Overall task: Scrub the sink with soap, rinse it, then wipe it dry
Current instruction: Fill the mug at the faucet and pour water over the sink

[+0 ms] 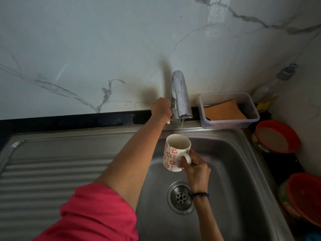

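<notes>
The steel sink (239,171) fills the lower right, with its round drain (180,197) in the basin floor. A chrome tap (180,96) stands at the back rim, and a thin stream of water falls from its spout. My left hand (160,108) grips the tap's handle at the base. My right hand (194,168) holds a white mug (173,152) with red flower prints by its handle, upright under the stream above the basin.
A ribbed steel drainboard (57,171) lies left of the basin. A clear plastic tub (229,110) with an orange sponge sits at the back right. Red bowls (278,136) stand along the right edge, and a soap bottle (286,72) stands in the corner.
</notes>
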